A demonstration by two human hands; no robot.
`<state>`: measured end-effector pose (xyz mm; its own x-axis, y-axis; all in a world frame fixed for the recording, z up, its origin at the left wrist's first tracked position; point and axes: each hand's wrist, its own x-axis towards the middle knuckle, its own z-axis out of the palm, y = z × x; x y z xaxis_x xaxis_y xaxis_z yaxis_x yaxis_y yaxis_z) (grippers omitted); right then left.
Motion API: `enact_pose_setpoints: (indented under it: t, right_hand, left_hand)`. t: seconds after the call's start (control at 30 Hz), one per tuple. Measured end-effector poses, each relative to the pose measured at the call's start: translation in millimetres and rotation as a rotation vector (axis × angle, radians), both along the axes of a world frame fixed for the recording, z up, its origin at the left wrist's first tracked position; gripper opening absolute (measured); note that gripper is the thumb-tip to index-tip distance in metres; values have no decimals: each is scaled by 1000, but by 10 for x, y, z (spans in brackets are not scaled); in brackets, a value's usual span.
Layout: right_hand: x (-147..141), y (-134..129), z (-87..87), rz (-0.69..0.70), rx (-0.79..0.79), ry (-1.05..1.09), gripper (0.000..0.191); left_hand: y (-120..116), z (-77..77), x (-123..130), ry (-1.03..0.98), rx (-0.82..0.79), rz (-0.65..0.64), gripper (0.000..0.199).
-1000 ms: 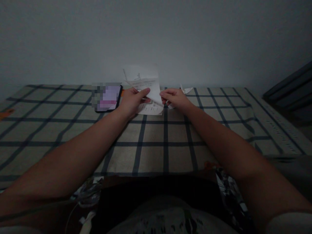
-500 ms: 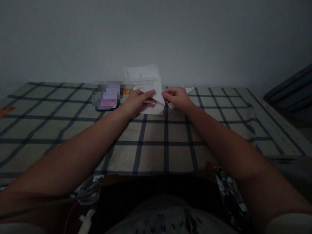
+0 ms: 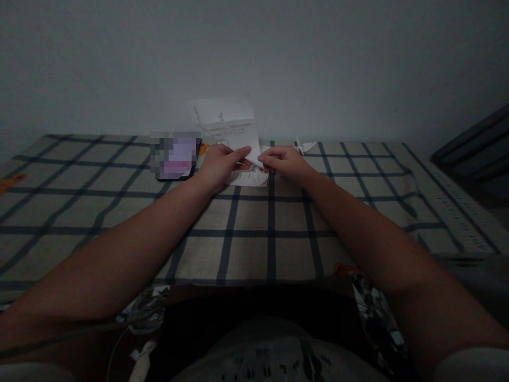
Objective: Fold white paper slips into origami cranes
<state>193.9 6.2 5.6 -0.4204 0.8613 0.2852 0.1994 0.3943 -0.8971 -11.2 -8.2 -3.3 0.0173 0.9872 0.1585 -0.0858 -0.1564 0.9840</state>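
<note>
A white printed paper [image 3: 234, 130] rises between my hands, its upper part bent over and leaning toward the wall. My left hand [image 3: 224, 163] holds it at the lower left, thumb on top. At its lower right corner my right hand [image 3: 287, 162] pinches the edge between thumb and fingers. Beneath them another printed piece of paper [image 3: 249, 179] lies flat on the checked cloth [image 3: 250, 254]; whether it joins the held sheet is hidden by my hands. A small folded white paper piece [image 3: 306, 147] rests just behind my right hand.
A phone [image 3: 181, 156] with a lit, partly blurred screen lies left of my left hand. The grey wall [image 3: 254, 53] stands right behind the table. Below the front edge, a white object with a cable [image 3: 142, 362] shows at the lower left.
The held paper has shifted left and up, its top tilting further over. My right hand has moved slightly left, leaving the small folded piece more exposed.
</note>
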Motion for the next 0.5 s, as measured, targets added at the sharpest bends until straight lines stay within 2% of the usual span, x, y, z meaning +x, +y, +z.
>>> enact_pose_setpoints:
  t: [0.3,0.5]
  right_hand:
    - [37,21,-6,-28,87,-110,35]
    - [17,-15,13,-1,67,-64,51]
  left_hand:
    - [-4,-4,31,-108,-20,-76,27]
    - [30,-18,8,-117,10,-56,32]
